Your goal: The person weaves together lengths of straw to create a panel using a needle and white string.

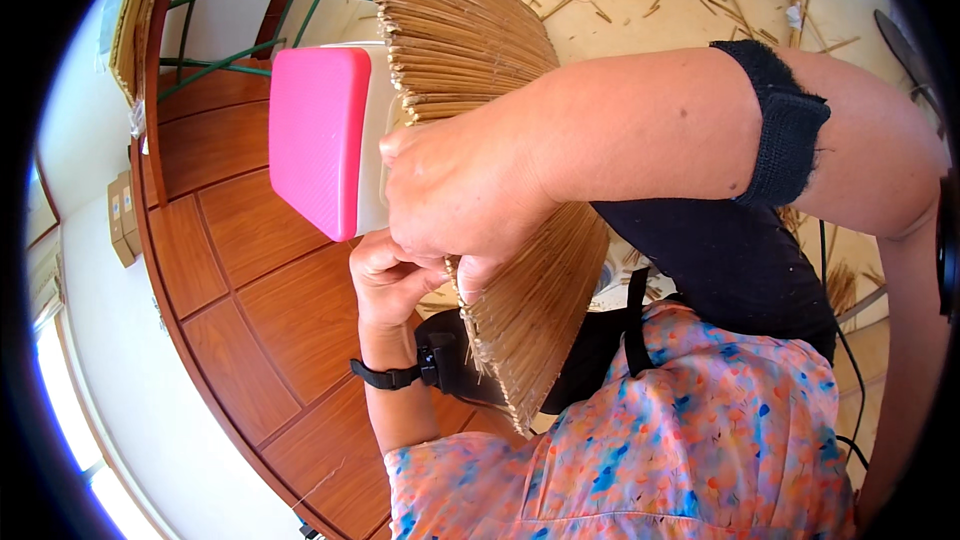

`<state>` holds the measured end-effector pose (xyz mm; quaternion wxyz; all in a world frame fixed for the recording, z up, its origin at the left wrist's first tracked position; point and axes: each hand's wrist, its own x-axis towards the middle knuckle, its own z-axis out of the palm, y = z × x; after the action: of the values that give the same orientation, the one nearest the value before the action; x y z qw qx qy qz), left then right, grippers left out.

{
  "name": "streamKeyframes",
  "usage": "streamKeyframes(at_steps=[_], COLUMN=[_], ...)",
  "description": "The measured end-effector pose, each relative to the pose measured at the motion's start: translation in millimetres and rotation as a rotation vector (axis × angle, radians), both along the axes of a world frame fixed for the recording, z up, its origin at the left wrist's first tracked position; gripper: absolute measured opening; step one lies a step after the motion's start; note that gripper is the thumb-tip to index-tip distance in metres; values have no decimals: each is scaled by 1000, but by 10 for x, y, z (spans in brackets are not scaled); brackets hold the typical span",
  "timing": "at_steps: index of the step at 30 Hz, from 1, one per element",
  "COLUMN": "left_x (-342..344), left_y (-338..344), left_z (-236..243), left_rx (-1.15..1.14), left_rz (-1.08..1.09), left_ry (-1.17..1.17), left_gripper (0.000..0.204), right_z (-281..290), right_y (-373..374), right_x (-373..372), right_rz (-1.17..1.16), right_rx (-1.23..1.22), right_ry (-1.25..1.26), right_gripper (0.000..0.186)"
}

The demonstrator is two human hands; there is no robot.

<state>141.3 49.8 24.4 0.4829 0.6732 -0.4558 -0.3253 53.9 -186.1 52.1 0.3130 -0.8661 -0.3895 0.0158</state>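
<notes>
Brown panelling is seen at left. Right of it, mid-scene, a reed mat is held on edge beside a pink panel. The mat's left edge is clasped by the right hand; the grip of the left hand is bent close at that edge, its hold unclear.

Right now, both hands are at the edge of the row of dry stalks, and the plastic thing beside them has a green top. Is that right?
Not quite: the head view shows that the plastic thing has a pink top, not a green one. The left hand and right hand are both at the edge of the row of dry stalks.
</notes>
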Motion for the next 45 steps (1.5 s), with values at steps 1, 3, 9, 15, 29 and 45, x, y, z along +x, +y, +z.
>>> streamKeyframes(at_steps=[1, 3, 9, 15, 29, 45], left_x=[-11, -27, -44, -78, -30, -69], left_y=[-14, -17, -53, -100, -61, -49], left_z=[17, 86, 315, 344, 73, 225], left_rx=[-6, 50, 240, 249, 83, 160], left_rz=[21, -9, -147, -185, -58, -79], left_ry=[-10, -56, -236, -263, -42, -83], left_gripper=[14, 13, 14, 21, 11, 12], right_z=[-3, -2, -23, -9, 104, -47], right_y=[3, 8, -12, -24, -84, -17], right_x=[-2, -6, 13, -1, -210, -2], right_rz=[-1, -18, 22, 14, -60, 26], right_rx=[-2, 13, -13, -24, 7, 76], right_ry=[0, -2, -13, 8, -92, -56], right_gripper=[24, 24, 24, 25, 25, 24])
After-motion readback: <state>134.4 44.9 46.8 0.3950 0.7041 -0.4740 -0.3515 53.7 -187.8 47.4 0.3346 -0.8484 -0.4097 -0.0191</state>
